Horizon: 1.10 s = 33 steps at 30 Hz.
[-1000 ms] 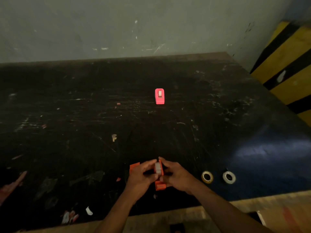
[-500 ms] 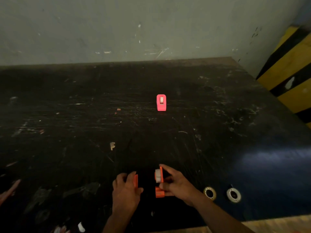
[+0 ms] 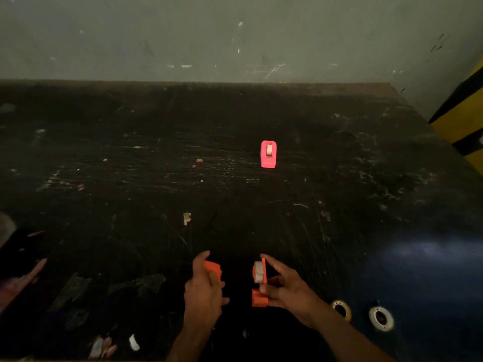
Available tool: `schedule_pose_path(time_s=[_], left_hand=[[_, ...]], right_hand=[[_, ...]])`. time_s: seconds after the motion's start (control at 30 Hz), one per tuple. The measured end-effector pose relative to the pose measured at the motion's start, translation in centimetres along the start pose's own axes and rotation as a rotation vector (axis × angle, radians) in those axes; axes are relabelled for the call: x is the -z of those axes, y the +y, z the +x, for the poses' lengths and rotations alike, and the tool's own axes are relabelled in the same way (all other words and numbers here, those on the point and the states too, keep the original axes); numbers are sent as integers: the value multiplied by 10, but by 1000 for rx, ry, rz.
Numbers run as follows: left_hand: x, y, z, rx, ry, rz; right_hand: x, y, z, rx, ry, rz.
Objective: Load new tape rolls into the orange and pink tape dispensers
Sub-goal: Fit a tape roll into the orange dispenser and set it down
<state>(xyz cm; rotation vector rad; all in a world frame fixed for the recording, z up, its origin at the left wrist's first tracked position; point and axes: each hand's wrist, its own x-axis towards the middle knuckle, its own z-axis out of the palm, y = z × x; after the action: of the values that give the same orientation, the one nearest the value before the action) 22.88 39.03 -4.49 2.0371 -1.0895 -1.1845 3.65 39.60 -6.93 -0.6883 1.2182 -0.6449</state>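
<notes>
Your right hand [image 3: 285, 288] pinches the orange dispenser [image 3: 259, 286] body, roll seated, at 6 o'clock. Left hand [image 3: 203, 291] grips the orange cover [image 3: 213, 269]. Line up edges, then press. Pink dispenser [image 3: 268, 154] sits at 12; spare rolls [image 3: 341, 309] at 4.

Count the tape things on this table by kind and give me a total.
Pink tape dispenser: 1, standing alone mid-table.
Orange tape dispenser pieces: 2, an orange side cover in the left hand and the orange dispenser body, with a roll in it, in the right hand.
Loose tape rolls: 2, one yellowish, one white.
Total: 5.
</notes>
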Motion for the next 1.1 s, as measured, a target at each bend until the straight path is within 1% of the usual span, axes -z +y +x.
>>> schedule_pose_path(time_s=[0.1, 0.23, 0.37, 0.5, 0.6, 0.67, 0.77, 0.9, 1.0, 1.1], left_hand=[[-10, 4, -4, 40, 4, -157], [-19, 13, -2, 180, -71, -326], [-22, 21, -1, 242, -124, -406], [-14, 26, 0, 265, -171, -533], [2, 25, -1, 313, -283, -646], [13, 20, -3, 308, -336, -719], [30, 15, -15, 230, -373, -793], [53, 6, -33, 173, -366, -819], [75, -9, -47, 146, -381, -787], [81, -7, -50, 105, -392, -767]], right_hand=[[-2, 1, 0, 27, 19, -16], [-3, 3, -3, 65, 36, -15], [-5, 0, -4, 59, 53, -15], [-9, -1, -9, 57, 94, 81], [-20, -6, -18, 77, 98, 163], [-31, -12, -25, 101, 69, 169], [-52, -19, -35, 139, 28, 120], [-79, -19, -48, 181, -3, 68], [-103, -12, -66, 215, -2, 9], [-110, -17, -72, 254, -7, -30]])
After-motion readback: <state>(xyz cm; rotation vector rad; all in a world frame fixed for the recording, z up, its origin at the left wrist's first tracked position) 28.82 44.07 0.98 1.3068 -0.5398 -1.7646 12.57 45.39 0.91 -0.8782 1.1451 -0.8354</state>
